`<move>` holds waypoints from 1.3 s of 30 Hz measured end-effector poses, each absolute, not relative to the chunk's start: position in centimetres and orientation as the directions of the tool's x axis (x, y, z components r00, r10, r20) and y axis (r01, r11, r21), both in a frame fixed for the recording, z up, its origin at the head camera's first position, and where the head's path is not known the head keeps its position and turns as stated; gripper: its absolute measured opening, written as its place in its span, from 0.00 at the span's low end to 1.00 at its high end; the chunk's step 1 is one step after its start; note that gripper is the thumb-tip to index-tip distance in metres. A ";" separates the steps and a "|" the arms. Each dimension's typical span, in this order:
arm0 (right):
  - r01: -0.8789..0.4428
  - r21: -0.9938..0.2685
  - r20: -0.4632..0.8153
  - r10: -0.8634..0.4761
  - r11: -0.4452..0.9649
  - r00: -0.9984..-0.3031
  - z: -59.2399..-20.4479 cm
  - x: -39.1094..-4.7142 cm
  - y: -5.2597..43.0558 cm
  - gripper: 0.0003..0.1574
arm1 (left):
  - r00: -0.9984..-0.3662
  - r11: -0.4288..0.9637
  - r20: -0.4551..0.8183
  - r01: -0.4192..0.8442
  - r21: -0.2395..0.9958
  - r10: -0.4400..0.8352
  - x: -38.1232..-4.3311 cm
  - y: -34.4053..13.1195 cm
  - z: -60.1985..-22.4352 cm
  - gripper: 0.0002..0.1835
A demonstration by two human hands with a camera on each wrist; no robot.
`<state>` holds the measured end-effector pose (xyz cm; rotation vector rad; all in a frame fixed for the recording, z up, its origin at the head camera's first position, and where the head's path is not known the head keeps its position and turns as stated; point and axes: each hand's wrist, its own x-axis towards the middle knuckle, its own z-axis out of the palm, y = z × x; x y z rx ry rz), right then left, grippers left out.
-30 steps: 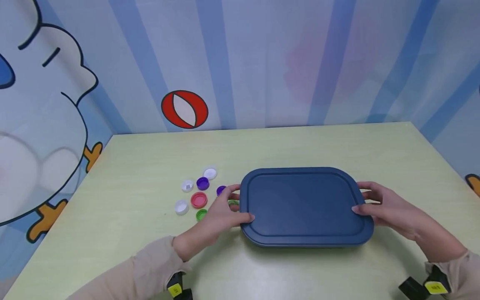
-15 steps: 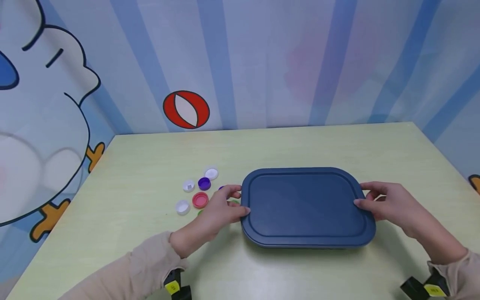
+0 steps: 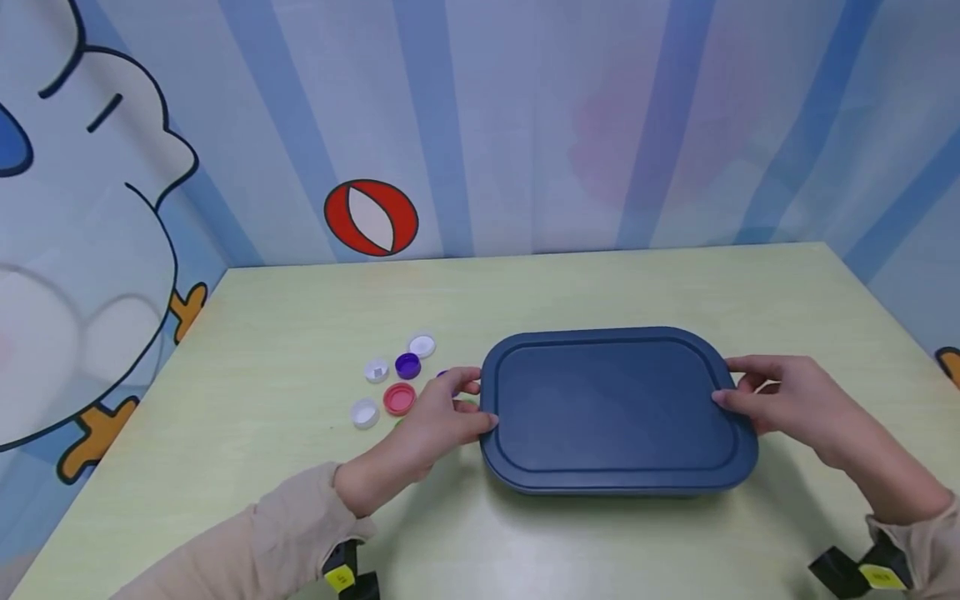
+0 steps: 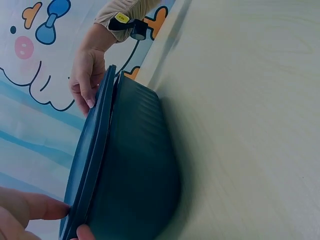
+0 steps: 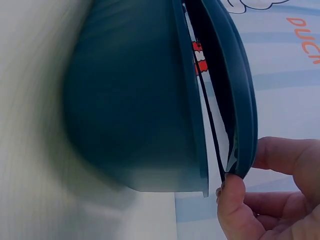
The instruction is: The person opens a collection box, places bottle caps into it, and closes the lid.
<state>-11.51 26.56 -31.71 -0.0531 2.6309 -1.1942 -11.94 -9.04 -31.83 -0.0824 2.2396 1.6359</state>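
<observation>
A dark blue rectangular lid (image 3: 611,408) lies over a matching box (image 5: 130,100), tilted up at its right end. The right wrist view shows a gap between lid and box rim there. My right hand (image 3: 795,408) pinches the lid's right edge, thumb on top and a finger beneath. At the opposite end my left hand (image 3: 431,421) holds the lid's left edge between thumb and finger; in the left wrist view the lid sits close to the rim near these fingertips. The inside of the box is hidden.
Several bottle caps lie left of the box: a red cap (image 3: 399,399), a purple cap (image 3: 407,366) and white caps such as this white cap (image 3: 364,413). A green one is mostly hidden by my left hand. A printed backdrop (image 3: 525,125) stands behind the table (image 3: 300,317).
The lid's right end has risen and shifted slightly right with my right hand. My left thumb has slid a little outward toward the lid's left edge.
</observation>
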 end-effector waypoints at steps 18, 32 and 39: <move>0.024 -0.754 -0.192 -0.186 0.657 -0.964 -28.8 -14.5 27.6 0.42 | -0.933 0.278 -0.324 -0.273 0.921 0.155 -14.5 -8.9 -28.4 0.32; 0.078 -0.820 -0.215 -0.179 0.567 -0.960 -27.3 -20.5 28.1 0.45 | -0.936 0.178 -0.253 -0.214 0.960 0.243 -21.4 -8.5 -29.1 0.30; 0.099 -0.856 -0.231 -0.205 0.507 -0.951 -28.1 -23.7 28.5 0.47 | -0.949 0.153 -0.241 -0.212 0.965 0.205 -24.5 -7.6 -30.1 0.28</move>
